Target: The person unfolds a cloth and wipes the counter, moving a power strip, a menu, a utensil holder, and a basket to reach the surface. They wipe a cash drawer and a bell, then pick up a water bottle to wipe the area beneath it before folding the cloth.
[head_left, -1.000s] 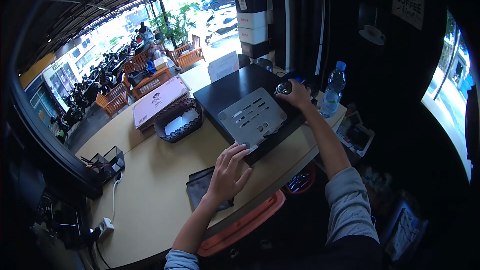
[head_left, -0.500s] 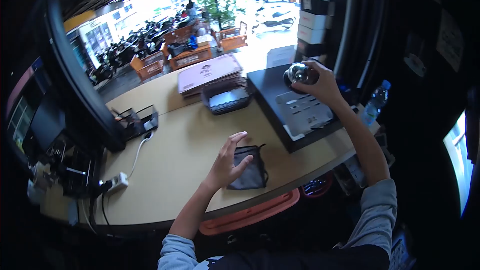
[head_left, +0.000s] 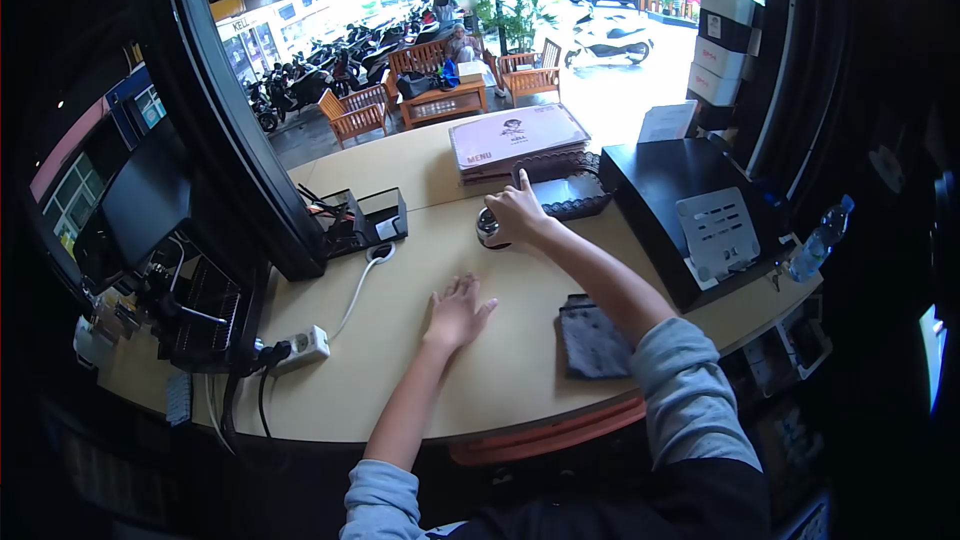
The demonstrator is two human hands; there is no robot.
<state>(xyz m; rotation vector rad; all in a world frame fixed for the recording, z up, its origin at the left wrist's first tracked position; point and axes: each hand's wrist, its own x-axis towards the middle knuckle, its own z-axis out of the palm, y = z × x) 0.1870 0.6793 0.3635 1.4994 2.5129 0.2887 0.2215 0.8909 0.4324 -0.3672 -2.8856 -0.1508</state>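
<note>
My right hand (head_left: 517, 212) reaches across the counter with its fingers closed round the top of a small, round, shiny silver object (head_left: 488, 228) with a dark base. That object is right at the tabletop, in front of the dark woven basket (head_left: 585, 206); much of it is hidden by the hand. Palm down on the bare wood, my left hand (head_left: 459, 315) lies with its fingers spread and holds nothing. Under my right forearm is a folded dark grey cloth (head_left: 594, 342), partly covered by the arm.
Menus (head_left: 520, 137) lie stacked behind the basket. A black box (head_left: 655, 180) carrying a grey laptop stand (head_left: 718, 230) is at the right, beside a water bottle (head_left: 822, 240). To the left are a black desk organizer (head_left: 382, 216) and a white power strip (head_left: 305, 347) with its cable.
My right hand has carried the silver object from above the black box left to the counter. My left hand has come off the cloth and down onto the wood. The view has turned right.
</note>
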